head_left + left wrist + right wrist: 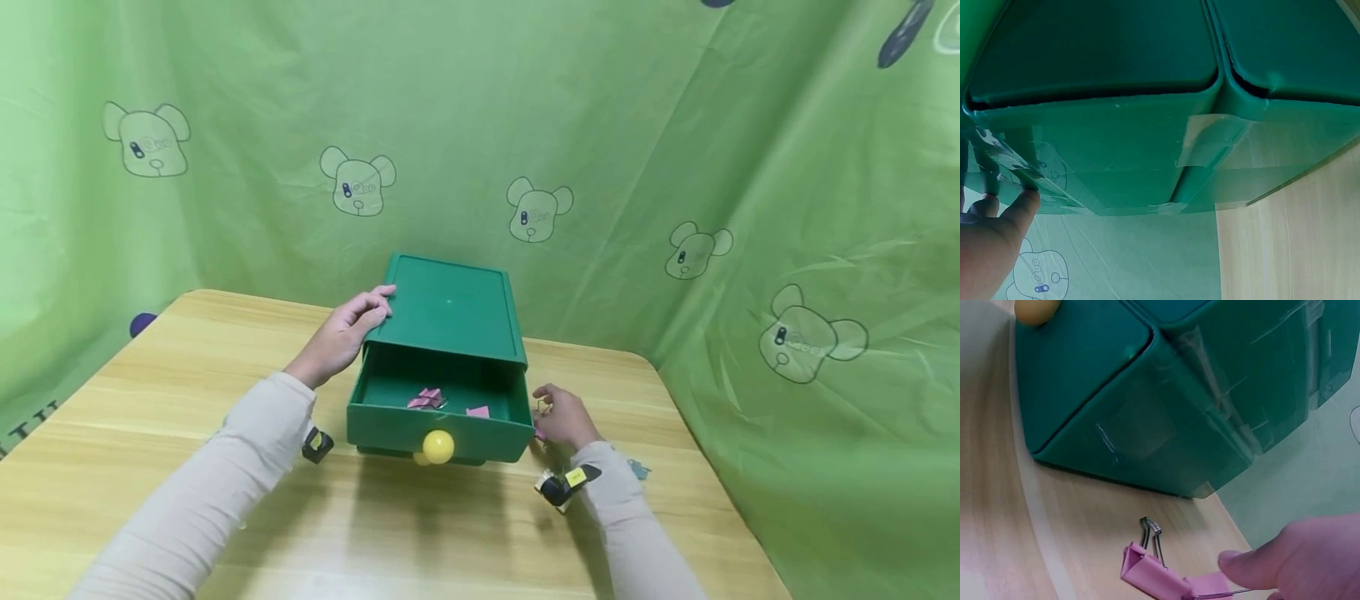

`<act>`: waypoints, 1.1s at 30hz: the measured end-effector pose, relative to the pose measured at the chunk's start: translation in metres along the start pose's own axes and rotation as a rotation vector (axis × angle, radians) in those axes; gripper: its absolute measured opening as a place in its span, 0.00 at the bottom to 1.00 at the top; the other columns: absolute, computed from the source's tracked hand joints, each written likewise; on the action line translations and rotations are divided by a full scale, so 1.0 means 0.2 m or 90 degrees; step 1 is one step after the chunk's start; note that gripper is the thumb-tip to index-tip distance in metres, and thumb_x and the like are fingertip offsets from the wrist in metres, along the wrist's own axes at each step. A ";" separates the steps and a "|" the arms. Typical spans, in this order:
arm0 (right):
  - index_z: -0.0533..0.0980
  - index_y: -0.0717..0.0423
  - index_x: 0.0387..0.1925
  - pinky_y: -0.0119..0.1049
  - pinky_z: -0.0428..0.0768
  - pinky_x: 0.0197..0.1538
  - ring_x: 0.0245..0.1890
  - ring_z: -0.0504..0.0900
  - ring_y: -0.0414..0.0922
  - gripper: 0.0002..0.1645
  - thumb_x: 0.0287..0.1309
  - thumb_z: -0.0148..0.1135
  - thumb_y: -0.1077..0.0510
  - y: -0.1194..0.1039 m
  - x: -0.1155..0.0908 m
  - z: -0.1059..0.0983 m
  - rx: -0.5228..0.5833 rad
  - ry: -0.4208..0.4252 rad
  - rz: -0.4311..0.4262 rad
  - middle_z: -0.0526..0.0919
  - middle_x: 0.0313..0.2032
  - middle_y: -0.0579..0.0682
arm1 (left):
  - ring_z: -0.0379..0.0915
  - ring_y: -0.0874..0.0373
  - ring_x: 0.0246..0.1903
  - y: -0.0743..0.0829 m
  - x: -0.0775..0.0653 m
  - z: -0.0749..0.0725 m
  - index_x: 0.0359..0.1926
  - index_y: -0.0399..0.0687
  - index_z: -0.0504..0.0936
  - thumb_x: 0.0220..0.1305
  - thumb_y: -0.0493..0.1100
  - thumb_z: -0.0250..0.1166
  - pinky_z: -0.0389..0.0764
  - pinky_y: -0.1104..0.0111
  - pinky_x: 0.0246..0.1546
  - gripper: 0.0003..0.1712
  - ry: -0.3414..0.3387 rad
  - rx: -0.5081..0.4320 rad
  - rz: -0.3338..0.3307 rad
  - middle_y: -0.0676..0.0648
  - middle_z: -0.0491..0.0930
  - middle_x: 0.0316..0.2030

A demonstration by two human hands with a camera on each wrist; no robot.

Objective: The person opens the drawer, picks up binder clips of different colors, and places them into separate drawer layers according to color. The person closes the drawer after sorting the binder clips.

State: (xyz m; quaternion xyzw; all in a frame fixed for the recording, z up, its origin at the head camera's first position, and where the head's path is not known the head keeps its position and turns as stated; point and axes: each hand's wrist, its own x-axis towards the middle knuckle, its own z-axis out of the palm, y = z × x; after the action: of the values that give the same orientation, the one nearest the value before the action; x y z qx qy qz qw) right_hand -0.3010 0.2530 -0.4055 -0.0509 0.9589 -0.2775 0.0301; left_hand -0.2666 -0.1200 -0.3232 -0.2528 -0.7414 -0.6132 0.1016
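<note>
A green drawer box (453, 308) with two tiers stands on the table, its upper drawer (390, 423) pulled out. Inside the drawer lie a pink binder clip (427, 398) and another pink piece (477, 412). My left hand (352, 325) rests on the box's upper left edge, fingers relaxed. In the left wrist view, the thumb (1021, 212) is at the box's edge. Right of the drawer, my right hand (564, 417) pinches a pink binder clip (1154, 575) with silver wire handles, low over the table. Part of its grip is hidden in the right wrist view.
Yellow round knobs (438, 447) stick out from the drawer fronts. A small grey-blue item (639, 469) lies on the wooden table (187, 400), beside the right forearm. A green printed curtain (450, 125) hangs behind and at the sides. Clear tape runs along the box's sides.
</note>
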 end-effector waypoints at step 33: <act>0.74 0.59 0.40 0.39 0.80 0.34 0.27 0.79 0.46 0.13 0.52 0.65 0.70 0.05 0.01 0.05 -0.013 -0.036 -0.015 0.80 0.31 0.52 | 0.48 0.49 0.72 0.02 0.00 0.00 0.44 0.37 0.71 0.77 0.43 0.45 0.50 0.52 0.70 0.13 -0.004 0.005 -0.005 0.42 0.59 0.70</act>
State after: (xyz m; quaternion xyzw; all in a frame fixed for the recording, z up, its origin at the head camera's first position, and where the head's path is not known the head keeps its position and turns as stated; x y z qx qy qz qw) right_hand -0.3024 0.2559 -0.4184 -0.0701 0.9598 -0.2665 0.0536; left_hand -0.2643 -0.1196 -0.3205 -0.2515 -0.7453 -0.6096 0.0982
